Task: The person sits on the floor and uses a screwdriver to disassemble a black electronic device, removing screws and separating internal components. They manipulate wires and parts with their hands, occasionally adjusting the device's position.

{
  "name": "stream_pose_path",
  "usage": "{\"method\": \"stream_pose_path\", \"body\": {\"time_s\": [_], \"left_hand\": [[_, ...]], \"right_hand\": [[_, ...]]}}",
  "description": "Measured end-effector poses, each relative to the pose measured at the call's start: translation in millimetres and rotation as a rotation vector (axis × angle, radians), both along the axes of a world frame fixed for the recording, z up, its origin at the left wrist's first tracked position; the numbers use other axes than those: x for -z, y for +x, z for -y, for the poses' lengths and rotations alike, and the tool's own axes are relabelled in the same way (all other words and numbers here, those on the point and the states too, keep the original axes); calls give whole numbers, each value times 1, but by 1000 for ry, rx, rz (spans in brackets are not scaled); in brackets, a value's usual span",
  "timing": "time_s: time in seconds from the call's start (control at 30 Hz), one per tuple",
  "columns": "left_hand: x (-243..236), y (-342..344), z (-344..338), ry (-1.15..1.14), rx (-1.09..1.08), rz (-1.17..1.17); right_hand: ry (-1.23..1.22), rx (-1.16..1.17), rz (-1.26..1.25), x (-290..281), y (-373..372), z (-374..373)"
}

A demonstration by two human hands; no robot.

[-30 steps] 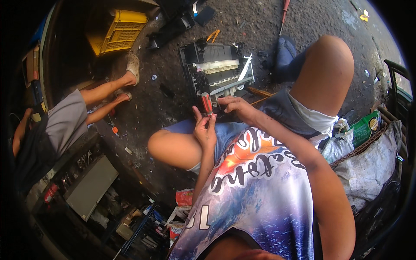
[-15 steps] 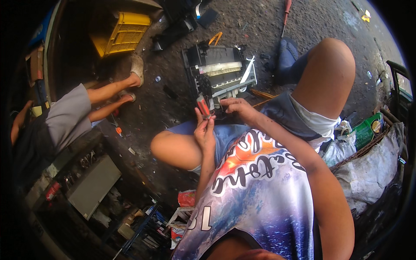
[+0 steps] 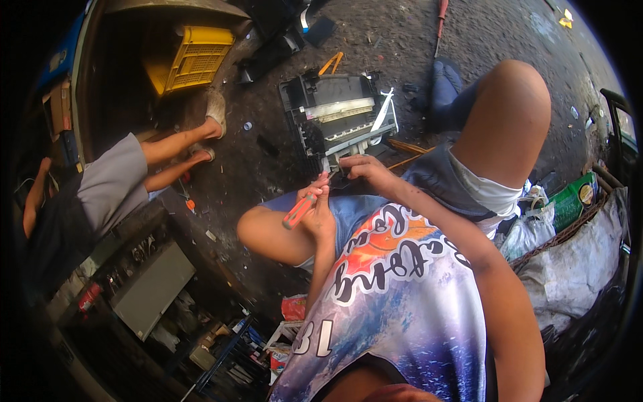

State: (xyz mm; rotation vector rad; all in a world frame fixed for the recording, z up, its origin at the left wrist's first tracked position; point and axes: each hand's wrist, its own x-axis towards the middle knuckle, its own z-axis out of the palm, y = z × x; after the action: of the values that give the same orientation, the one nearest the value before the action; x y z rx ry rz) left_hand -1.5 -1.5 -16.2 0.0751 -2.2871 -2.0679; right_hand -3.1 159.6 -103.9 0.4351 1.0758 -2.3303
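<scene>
A person [image 3: 402,301] works over an opened black-and-grey machine unit [image 3: 338,119] on the rough ground [image 3: 395,40], a red-handled tool [image 3: 299,211], apparently a screwdriver, gripped in the left hand [image 3: 319,209] at the unit's near edge. The right hand [image 3: 370,173] points bent fingers toward that same edge, the two hands close together but apart; whether the right one pinches a part of the unit cannot be told. Judging by its bared interior, the unit is partly stripped: no cover hides the pale bar [image 3: 340,108] across its middle. Loose black pieces [image 3: 271,57] lie beyond the unit to the left, and a bent orange piece [image 3: 330,63] lies just past its far edge, though whether either comes from it does not show. Plenty appears left to take off, with the pale bar and a grey crosspiece [image 3: 362,140] both in place and a white strip [image 3: 383,110] slanting along the unit's right side. Well beyond the unit, to the right, lies a long screwdriver [image 3: 441,20], in nobody's grasp.
</scene>
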Motion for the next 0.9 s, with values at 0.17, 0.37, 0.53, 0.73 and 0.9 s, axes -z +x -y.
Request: {"method": "stream_pose_path", "body": {"time_s": [0.17,0.37,0.53,0.73,0.9], "left_hand": [[16,1,2,-92,104,14],[11,4,0,-428,293,-66],[-13,8,-12,-561,424,-119],[-21,9,-19,-590,437,-203],[-21,12,-16,-606,390,-142]], "right_hand": [[-32,30,58,0,1,1],[-25,76,36,6,0,2],[-42,68,72,3,1,6],[-45,19,68,2,1,-1],[-38,17,72,1,2,-2]]}}
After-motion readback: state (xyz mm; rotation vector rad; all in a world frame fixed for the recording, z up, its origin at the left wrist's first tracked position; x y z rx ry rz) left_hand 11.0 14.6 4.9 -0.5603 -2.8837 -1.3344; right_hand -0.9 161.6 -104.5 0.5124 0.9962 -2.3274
